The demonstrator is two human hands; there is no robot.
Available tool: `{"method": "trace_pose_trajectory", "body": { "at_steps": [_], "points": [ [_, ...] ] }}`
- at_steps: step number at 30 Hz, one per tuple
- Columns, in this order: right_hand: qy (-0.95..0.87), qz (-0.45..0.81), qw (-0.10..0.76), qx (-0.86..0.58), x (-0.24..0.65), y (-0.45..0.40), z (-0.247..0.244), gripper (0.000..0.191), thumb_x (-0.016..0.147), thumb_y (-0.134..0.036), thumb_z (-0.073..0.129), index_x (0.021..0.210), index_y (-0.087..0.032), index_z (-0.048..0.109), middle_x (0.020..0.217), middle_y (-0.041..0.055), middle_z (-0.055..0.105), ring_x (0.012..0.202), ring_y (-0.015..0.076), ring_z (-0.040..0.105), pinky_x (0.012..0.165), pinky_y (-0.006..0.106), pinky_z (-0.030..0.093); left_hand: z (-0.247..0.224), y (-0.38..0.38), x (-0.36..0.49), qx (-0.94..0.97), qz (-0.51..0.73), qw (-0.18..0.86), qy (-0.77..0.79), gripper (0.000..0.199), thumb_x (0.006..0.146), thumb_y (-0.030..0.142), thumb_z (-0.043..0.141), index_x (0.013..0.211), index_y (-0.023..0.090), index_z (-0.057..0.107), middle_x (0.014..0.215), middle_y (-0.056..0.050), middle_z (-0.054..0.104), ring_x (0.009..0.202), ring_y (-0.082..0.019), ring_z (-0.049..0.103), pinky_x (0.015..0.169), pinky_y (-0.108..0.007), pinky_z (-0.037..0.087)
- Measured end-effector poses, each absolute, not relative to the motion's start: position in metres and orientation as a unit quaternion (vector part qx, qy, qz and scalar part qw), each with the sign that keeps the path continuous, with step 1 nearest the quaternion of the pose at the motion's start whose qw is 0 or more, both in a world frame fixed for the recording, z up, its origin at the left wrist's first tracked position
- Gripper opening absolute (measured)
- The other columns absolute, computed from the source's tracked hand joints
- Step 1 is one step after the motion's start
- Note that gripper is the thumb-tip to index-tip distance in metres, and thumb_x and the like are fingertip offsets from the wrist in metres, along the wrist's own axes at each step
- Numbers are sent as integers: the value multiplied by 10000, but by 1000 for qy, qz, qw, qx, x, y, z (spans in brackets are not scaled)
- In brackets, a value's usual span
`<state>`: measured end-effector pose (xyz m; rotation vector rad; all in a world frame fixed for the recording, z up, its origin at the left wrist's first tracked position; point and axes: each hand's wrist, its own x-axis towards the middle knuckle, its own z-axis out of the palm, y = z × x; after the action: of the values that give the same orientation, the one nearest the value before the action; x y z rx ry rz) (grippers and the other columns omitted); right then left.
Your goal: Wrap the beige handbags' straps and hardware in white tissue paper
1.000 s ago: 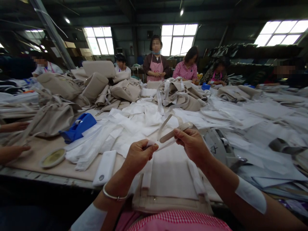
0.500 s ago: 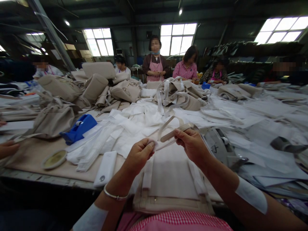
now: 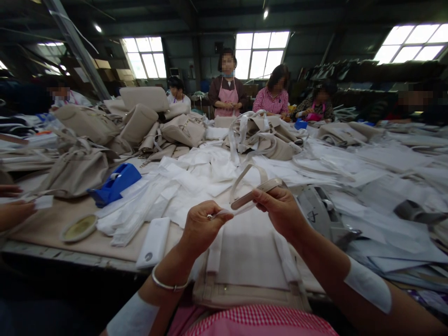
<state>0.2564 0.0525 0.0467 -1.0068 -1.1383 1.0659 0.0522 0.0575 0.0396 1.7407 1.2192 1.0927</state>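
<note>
My right hand [image 3: 280,205] is closed round a looped beige bag strap [image 3: 243,199], thumb on top. A thin white wrapping strip [image 3: 224,213] is pinched between the thumb and fingers of my left hand [image 3: 203,228], just beside the strap's near end. The strip runs towards the strap; where it meets it is hard to make out. Below both hands, at the table's front edge, lies a beige handbag [image 3: 227,297]. A white sheet [image 3: 248,254] covers its middle, and its upright handles are wrapped in white.
A blue tape dispenser [image 3: 117,184], round dish [image 3: 79,228] and white power bank [image 3: 154,242] lie left; a grey tape dispenser [image 3: 318,214] stands right. White wrapping sheets [image 3: 196,175] and piled handbags [image 3: 140,126] spread behind. A co-worker's hands [image 3: 16,210] reach in from the left.
My left hand has turned, its thumb now lying along the white strip. My right hand keeps the strap nearly still. At the left, the co-worker's hands have come further in with a small white piece.
</note>
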Motion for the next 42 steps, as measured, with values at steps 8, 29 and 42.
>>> {"method": "trace_pose_trajectory", "body": {
  "at_steps": [8,29,42],
  "points": [
    [-534,436,587,-424,253,49,53,258,790,-413,743,655,-193,739,548,7,601,528,121,430,524,277,360,37,56,54,686,399,376,478,381,736,387,740,512,162,529,508,58,407,531,-87,361,498,-221,285],
    [-582,390,579,-417,255,46,62,244,807,-416,730,662,-224,771,555,29,643,546,165,540,540,312,438,42,55,54,671,362,440,475,286,736,358,734,572,151,624,528,35,529,523,-89,425,489,-207,319],
    [-577,393,579,-421,253,47,61,268,805,-420,728,633,-218,764,560,30,642,550,164,545,530,304,425,45,54,55,677,355,438,473,247,723,337,734,579,152,658,548,12,596,530,-104,479,507,-213,364]
  ]
}}
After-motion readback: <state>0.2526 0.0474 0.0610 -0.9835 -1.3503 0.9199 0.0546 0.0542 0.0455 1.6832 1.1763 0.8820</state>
